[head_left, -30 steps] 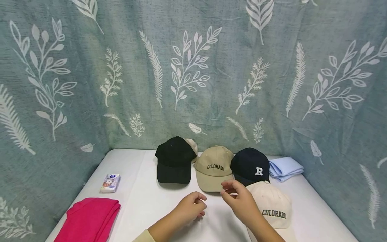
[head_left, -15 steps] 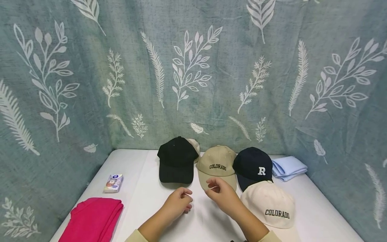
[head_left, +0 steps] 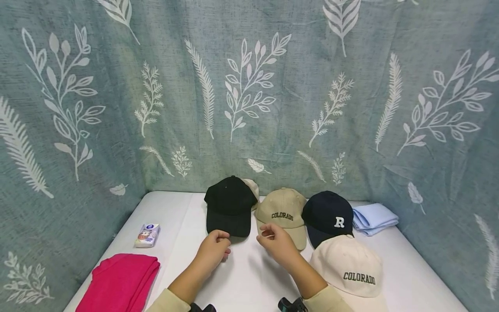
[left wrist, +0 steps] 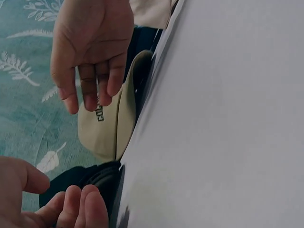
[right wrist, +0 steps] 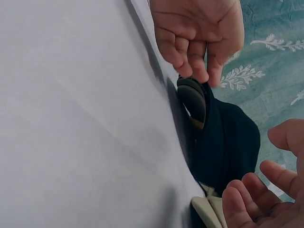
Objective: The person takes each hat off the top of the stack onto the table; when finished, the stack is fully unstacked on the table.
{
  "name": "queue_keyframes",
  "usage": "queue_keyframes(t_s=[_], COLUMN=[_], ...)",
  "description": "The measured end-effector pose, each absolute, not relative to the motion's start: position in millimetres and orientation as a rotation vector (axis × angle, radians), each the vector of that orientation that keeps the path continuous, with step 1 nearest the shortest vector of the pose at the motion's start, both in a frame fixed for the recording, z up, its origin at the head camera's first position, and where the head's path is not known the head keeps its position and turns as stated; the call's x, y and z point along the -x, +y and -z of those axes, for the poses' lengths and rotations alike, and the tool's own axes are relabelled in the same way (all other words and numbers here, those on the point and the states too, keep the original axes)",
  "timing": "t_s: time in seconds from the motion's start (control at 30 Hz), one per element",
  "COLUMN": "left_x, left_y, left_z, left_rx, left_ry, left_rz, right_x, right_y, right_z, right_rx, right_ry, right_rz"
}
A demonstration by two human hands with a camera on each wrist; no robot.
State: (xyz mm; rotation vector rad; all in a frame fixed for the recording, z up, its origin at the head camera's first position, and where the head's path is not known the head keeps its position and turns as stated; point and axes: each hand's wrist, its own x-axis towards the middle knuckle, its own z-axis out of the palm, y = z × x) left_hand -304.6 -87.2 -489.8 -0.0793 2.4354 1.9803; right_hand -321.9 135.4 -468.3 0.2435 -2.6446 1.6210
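Observation:
My left hand [head_left: 213, 248] hovers just in front of the bill of a black cap [head_left: 230, 201], its fingers loosely bent around nothing. In the left wrist view the same hand [left wrist: 57, 204] is at the bottom left. My right hand [head_left: 278, 245] hangs before a khaki cap [head_left: 283, 208] lettered COLORADO and partly covers its bill. Nothing is between the right hand's relaxed fingers [right wrist: 254, 194]. To the right sits a navy cap [head_left: 325, 212] with a white R. Nearer stands a cream COLORADO cap [head_left: 347, 262], its bill partly cut off by the frame.
A pale cap [head_left: 252, 187] shows behind the black one. At the back right lies a folded light blue cloth [head_left: 375, 218]. On the left are a small tissue pack [head_left: 147, 236] and a folded pink cloth [head_left: 122, 281]. Patterned curtains [head_left: 175, 108] surround the white table [head_left: 171, 247].
Both hands have moved left, the left one ending near the black cap's bill. The right hand has drawn away from the navy and cream caps. The caps look unmoved apart from a slight view shift.

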Motion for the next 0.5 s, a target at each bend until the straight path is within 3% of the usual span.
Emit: queue_keyframes(t_s=[0.5], left_x=[320.7], left_y=[-119.6], left_z=[490.0], left_rx=[0.439], left_ry=[2.438], left_rz=[-2.087], right_x=[350.7], right_y=[111.5], right_z=[485.0], right_rx=[-0.179], right_ry=[-2.536], right_rz=[-1.739])
